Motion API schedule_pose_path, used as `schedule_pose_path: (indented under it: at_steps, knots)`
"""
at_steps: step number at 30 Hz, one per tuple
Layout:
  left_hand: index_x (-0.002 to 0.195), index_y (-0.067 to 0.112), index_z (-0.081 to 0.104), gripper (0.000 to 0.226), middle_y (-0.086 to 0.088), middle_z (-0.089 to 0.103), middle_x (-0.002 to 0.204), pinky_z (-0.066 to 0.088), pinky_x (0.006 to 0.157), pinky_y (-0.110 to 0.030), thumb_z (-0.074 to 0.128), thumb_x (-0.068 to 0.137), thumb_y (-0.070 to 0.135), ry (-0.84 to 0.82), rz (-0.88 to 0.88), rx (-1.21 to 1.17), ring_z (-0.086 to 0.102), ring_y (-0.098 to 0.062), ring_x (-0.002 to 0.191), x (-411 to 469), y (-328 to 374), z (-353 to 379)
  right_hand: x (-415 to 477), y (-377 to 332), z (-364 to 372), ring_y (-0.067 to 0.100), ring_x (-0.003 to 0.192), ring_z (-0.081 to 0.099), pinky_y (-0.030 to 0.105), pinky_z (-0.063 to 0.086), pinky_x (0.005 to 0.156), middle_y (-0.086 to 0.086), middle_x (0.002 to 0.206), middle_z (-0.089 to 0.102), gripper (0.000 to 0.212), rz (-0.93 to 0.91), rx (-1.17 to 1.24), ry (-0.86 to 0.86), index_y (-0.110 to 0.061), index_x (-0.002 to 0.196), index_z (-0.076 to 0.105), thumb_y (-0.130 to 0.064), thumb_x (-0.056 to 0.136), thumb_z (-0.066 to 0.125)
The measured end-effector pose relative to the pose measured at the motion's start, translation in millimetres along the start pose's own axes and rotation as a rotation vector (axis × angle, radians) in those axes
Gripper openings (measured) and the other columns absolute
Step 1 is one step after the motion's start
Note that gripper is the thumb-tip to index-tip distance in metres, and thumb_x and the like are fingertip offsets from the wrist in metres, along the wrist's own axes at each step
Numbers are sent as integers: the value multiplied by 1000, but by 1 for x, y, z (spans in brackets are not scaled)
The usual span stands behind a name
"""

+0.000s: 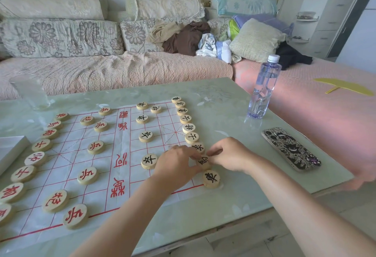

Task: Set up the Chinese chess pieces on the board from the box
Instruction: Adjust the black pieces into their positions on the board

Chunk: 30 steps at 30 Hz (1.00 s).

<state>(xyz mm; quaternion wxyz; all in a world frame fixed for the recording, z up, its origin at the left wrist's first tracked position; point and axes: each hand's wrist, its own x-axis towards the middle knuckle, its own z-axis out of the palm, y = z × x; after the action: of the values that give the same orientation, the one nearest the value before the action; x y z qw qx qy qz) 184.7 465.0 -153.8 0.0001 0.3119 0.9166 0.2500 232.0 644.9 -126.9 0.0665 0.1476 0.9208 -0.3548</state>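
Both hands' fingertips (198, 156) pinching one black-lettered piece (203, 161).

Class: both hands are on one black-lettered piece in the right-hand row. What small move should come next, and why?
Probably settle the round wooden black-lettered piece into line, then let go. Both the left hand and right hand pinch it between its neighbours in the back row, which otherwise looks filled.

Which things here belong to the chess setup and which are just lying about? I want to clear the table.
Belong: paper board, red-lettered pieces, black-lettered pieces, the piece both hands, left hand and right hand, are adjusting, white box.

Lying about: water bottle, phone, glass.
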Motion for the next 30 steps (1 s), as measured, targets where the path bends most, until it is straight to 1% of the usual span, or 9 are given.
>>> schedule_pose_path:
  at_steps: [4, 10, 13, 17, 19, 21, 24, 27, 30]
  knots:
    - [100, 40, 64, 34, 24, 63, 97, 46, 79, -28, 65, 75, 63, 17, -21, -32, 52, -4, 94, 0, 0, 3, 4, 1, 1, 12, 93, 69, 29, 54, 87, -9, 91, 75, 16, -15, 0, 7, -30, 94, 79, -21, 82, 73]
    - [102, 41, 63, 37, 25, 64, 99, 47, 79, -28, 63, 74, 65, -14, -28, -48, 52, -4, 94, -1, 0, 1, 7, 2, 0, 12, 96, 67, 26, 52, 86, -10, 94, 72, 20, -6, -5, 1, -28, 101, 77, -25, 81, 74]
    - [109, 41, 61, 35, 23, 62, 104, 47, 82, -30, 64, 78, 57, -7, -7, -49, 53, -6, 97, -3, 1, 0, 0, -1, -5, 11, 98, 64, 23, 49, 85, -15, 93, 63, 20, -16, -14, 34, -31, 105, 72, -28, 85, 70]
    - [106, 36, 64, 23, 18, 58, 99, 46, 79, -29, 67, 83, 38, 91, 69, -39, 51, -9, 92, -11, 4, -5, -14, -2, -13, 7, 85, 63, 22, 47, 70, -16, 89, 65, 4, -51, -95, 51, -32, 85, 68, -32, 81, 67]
    - [102, 35, 64, 20, 19, 56, 94, 44, 76, -26, 67, 82, 33, 88, 101, -22, 50, -8, 90, -17, 7, -7, -26, -2, -15, 7, 82, 64, 25, 52, 71, -15, 85, 68, 15, -37, -101, 28, -33, 82, 69, -43, 72, 73]
    - [104, 35, 64, 22, 19, 57, 94, 41, 77, -24, 67, 82, 33, 64, 129, 4, 49, -8, 92, -24, 9, -8, -39, -2, -14, 5, 83, 65, 28, 54, 74, -16, 86, 67, 37, -4, -142, 1, -36, 83, 66, -60, 57, 77]
    - [108, 35, 63, 24, 18, 60, 99, 41, 85, -26, 65, 84, 35, 34, 149, 20, 49, -10, 96, -32, 13, -7, -53, -2, -3, 5, 88, 61, 27, 50, 74, -18, 93, 61, 57, 22, -317, 18, -38, 91, 60, -73, 48, 75]
    - [112, 39, 62, 26, 17, 61, 103, 35, 91, -27, 63, 86, 39, 22, 169, 41, 49, -10, 100, -38, 16, -6, -56, 0, 5, 8, 90, 60, 27, 47, 72, -17, 95, 60, 59, -4, -373, 56, -37, 94, 59, -76, 52, 73]
    - [114, 39, 62, 26, 18, 61, 106, 31, 92, -26, 59, 88, 45, 12, 186, 81, 48, -9, 104, -42, 18, -4, -54, 3, 4, 7, 86, 61, 25, 45, 67, -16, 94, 62, 53, -33, -313, -7, -39, 95, 61, -67, 55, 79]
